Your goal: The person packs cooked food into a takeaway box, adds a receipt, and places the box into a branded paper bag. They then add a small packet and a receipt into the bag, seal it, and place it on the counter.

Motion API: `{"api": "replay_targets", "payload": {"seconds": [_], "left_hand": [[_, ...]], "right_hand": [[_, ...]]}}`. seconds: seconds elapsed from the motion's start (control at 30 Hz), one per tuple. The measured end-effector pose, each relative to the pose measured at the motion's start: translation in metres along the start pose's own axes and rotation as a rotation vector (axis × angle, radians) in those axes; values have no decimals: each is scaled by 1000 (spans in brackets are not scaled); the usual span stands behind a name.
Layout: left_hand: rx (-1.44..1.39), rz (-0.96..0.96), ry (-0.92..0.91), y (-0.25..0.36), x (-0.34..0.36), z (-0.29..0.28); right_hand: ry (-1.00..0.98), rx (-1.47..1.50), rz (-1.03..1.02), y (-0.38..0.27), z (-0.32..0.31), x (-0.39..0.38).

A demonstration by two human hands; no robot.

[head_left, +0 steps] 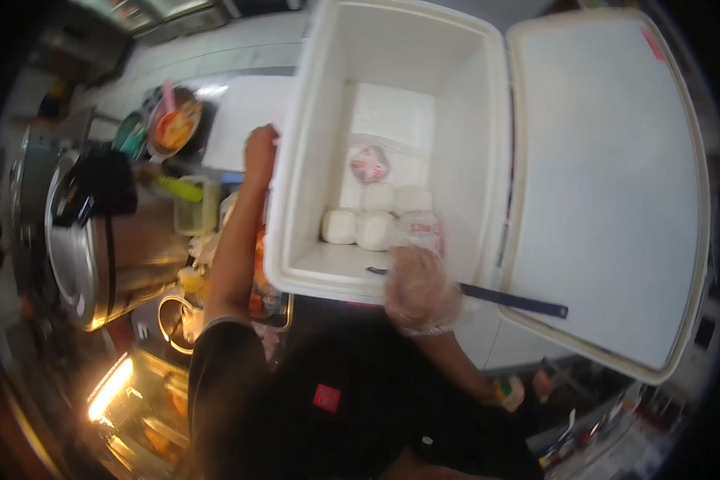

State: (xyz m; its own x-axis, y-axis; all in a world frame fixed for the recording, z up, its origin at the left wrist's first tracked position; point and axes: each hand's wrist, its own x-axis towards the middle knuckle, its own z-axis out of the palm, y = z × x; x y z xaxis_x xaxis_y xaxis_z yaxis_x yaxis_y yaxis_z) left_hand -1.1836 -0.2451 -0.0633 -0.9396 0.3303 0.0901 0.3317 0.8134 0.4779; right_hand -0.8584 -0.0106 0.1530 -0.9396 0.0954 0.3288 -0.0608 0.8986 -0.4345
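A deep white cooler box [468, 120] stands open in front of me. On its floor sit several white rounded blocks [376, 230], a red-and-white wrapped packet [370, 165] and a second printed packet [422, 230]. My left hand [262, 152], bare, is curled against the box's left outer side under the rim; its fingertips are partly hidden. Over the near rim is my right hand [422, 290] in a clear plastic glove, close to the second packet. It is closed around a long, flat, dark tool [520, 301] whose curved tip pokes out to the left; its kind is unclear.
The box's lid [608, 184] hangs open on the right. A large metal pot [124, 256] stands at left, beside a green-handled tub [196, 204]. Behind is a bowl with orange utensils [174, 128]. A glowing lamp [112, 390] lights food at lower left.
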Motion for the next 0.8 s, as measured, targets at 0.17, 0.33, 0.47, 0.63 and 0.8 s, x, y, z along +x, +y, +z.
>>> {"api": "replay_targets", "payload": {"seconds": [0.17,0.33,0.47,0.63,0.8], "left_hand": [[164,-38,99,48,-1,-10],[190,-159,-51,55,-14,-28],[211,-204,-54,52,-8,-20],[230,-204,-92,50,-3,-19],[169,-144,-81,47,0,-27]], "right_hand": [[76,53,49,0,8,-8],[59,44,12,-4,7,-4],[58,27,6,-7,5,0],[46,48,25,-7,6,0],[33,50,67,-10,6,1]]}}
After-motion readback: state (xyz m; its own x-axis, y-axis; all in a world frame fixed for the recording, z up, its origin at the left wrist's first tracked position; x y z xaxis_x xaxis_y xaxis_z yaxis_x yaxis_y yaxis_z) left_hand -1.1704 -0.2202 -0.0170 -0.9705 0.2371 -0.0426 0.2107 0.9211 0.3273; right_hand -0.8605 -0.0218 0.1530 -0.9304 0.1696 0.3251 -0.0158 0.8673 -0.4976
